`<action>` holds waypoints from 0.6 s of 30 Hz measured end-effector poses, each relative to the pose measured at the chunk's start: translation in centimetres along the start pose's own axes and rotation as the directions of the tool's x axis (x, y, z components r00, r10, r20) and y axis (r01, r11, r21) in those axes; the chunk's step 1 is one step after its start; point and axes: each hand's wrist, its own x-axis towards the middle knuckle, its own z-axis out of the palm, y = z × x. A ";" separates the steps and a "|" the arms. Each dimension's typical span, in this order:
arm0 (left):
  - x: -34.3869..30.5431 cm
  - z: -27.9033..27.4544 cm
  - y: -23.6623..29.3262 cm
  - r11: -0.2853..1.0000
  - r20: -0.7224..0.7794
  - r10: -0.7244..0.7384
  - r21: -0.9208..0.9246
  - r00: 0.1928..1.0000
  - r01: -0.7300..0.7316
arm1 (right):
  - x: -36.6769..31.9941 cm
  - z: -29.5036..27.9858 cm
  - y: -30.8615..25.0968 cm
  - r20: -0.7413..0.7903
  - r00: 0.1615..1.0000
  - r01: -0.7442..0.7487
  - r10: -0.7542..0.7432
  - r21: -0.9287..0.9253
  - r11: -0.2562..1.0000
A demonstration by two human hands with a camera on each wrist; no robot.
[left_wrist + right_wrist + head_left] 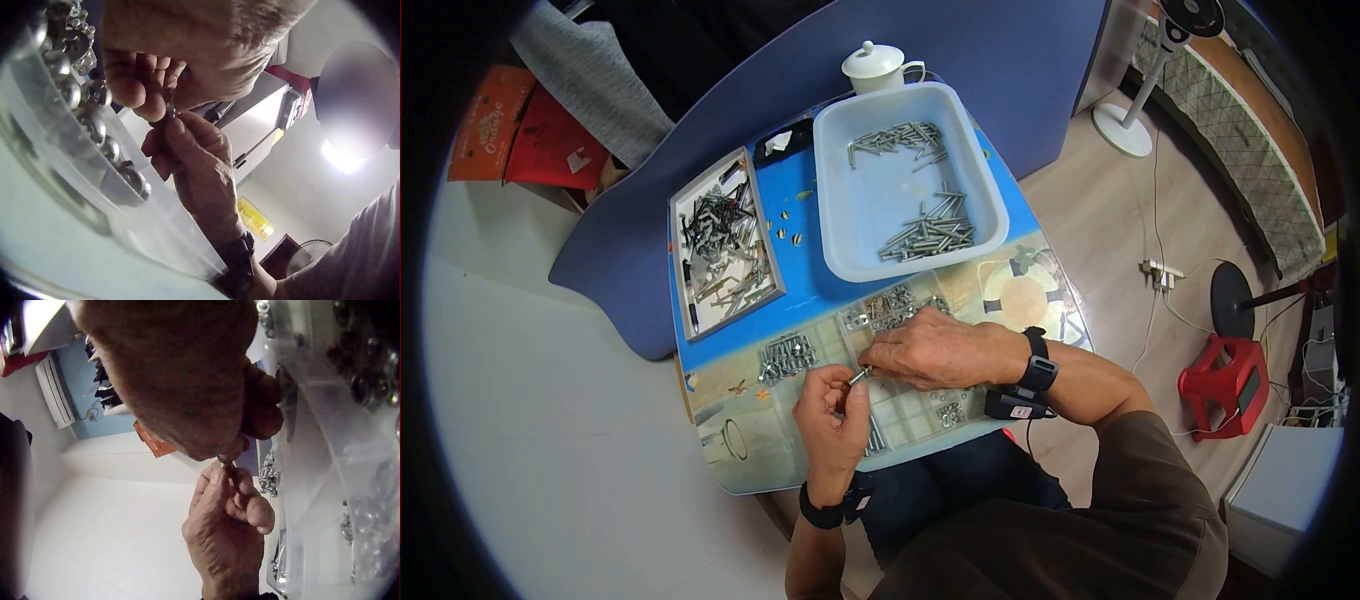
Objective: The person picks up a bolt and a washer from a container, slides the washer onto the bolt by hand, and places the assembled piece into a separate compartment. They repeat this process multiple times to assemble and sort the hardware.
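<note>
A small silver screw hangs over a clear compartment box of nuts and washers at the table's near edge. My left hand pinches the screw's near end between thumb and fingers. My right hand lies across the box from the right, its fingertips pinching the screw's other end. In the left wrist view the screw shows as a sliver between the left hand above and the right hand below. The right wrist view has the right hand on top, the screw, and the left hand beneath.
A white tub with long bolts stands at the back of the blue table, a metal tray of dark screws to its left. A lidded white mug is behind the tub. On the floor to the right are a red stool and a fan.
</note>
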 end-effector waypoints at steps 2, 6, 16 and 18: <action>-0.1 -0.1 -1.0 1.000 -0.015 0.007 0.030 1.000 -0.006 | 0.0 0.0 -0.1 -0.006 1.000 0.004 -0.004 -0.019 1.000; 0.1 -1.2 -1.6 0.991 0.041 -0.062 0.121 0.997 0.057 | 0.0 -0.1 -0.1 -0.007 1.000 0.002 -0.002 -0.003 1.000; 0.0 -0.1 -0.8 0.999 -0.024 0.036 0.028 0.999 -0.035 | 0.0 -0.1 -0.1 0.008 1.000 -0.008 0.008 -0.009 1.000; 0.0 -0.3 -1.0 0.996 -0.031 0.074 0.050 0.997 -0.073 | 0.0 -0.1 -0.1 0.005 1.000 -0.002 0.002 -0.011 1.000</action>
